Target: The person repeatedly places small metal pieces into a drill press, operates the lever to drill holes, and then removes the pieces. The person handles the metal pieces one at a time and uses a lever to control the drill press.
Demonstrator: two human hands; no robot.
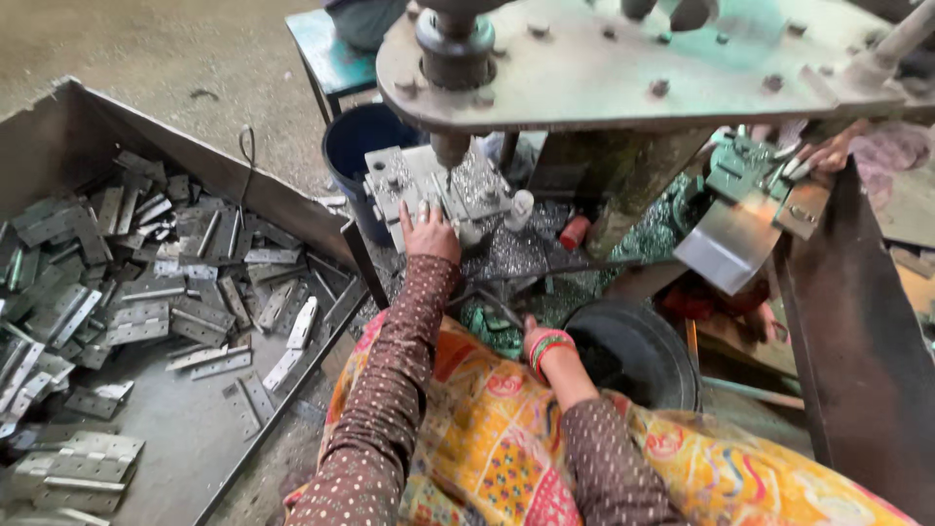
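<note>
Steel hinge plates fill the tray at the left — plenty left, by the look of it. The left hand lies flat, grip open, fingers touching the metal fixture under the drill spindle. The right hand reaches low; its grip is hidden.

Brown dotted sleeves, a yellow-orange patterned cloth, grey hinges and a dark blue bucket (red-green bangles too).

Dusty concrete floor, teal stool, daylight
</note>
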